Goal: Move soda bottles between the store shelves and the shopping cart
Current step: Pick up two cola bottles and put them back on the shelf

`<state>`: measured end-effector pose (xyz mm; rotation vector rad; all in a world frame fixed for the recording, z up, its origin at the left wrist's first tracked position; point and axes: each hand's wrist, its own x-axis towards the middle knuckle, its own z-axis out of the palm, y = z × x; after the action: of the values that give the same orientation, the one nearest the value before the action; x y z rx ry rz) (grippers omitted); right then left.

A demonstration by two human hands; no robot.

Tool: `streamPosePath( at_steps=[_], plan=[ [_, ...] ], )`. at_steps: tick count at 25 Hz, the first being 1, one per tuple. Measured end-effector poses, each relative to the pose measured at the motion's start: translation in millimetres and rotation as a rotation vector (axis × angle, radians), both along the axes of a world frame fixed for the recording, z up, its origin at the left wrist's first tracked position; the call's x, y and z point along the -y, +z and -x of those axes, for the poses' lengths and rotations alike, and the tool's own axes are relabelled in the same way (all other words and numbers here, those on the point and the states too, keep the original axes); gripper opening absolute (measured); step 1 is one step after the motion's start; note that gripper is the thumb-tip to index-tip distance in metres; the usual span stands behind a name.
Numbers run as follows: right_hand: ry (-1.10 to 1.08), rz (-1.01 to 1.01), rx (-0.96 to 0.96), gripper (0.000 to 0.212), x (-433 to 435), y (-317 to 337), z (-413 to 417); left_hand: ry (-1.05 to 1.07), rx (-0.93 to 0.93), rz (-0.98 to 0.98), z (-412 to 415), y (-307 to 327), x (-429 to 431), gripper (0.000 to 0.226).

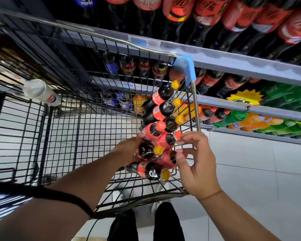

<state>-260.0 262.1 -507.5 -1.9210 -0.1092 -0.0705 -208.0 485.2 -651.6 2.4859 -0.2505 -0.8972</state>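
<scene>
Both arms are stretched down into the cart (196, 108), where the soda bottles (162, 108) are piled in a row along its right-hand wall, caps pointing toward the shelves (250, 66) just beside it. My left hand (128, 149) is shoved in low against a yellow-capped bottle (146, 151), and the fingers are hidden behind it, so I can't tell if I've actually got a grip. My right hand (198, 164) faces the pile from the other side, fingers spread and loosely bent, holding nothing, fingertips (180, 137) right at the red caps
</scene>
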Motion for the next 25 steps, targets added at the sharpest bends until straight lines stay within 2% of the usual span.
streamPosePath(
  at_steps=[5,11,15,18,20,23,25],
  plan=[
    [-0.008,0.026,-0.032,0.029,-1.3,2.5,0.4,-0.076,-0.015,0.107,3.3,12.2,-15.2,0.062],
    [0.043,0.166,-0.059,0.033,-4.4,8.5,-0.8,0.002,0.0,0.239,2.7,78.4,-34.2,0.065],
    [0.052,0.255,-0.137,0.046,-8.9,15.1,-0.2,0.29,-0.07,0.438,16.1,129.4,-33.9,0.057],
    [0.112,0.35,-0.192,0.06,-9.5,16.2,0.5,0.512,-0.156,0.67,23.9,149.8,-26.1,0.047],
    [0.176,0.471,-0.166,0.066,-10.3,16.9,0.0,0.573,-0.275,0.858,22.2,154.4,-18.3,0.046],
    [0.238,0.579,-0.044,0.058,-9.5,17.4,-0.1,0.631,-0.412,1.035,16.1,152.4,-11.1,0.065],
    [0.224,0.58,-0.047,0.058,-8.6,17.7,0.9,0.672,-0.451,1.108,17.0,149.9,-4.5,0.069]
  ],
)
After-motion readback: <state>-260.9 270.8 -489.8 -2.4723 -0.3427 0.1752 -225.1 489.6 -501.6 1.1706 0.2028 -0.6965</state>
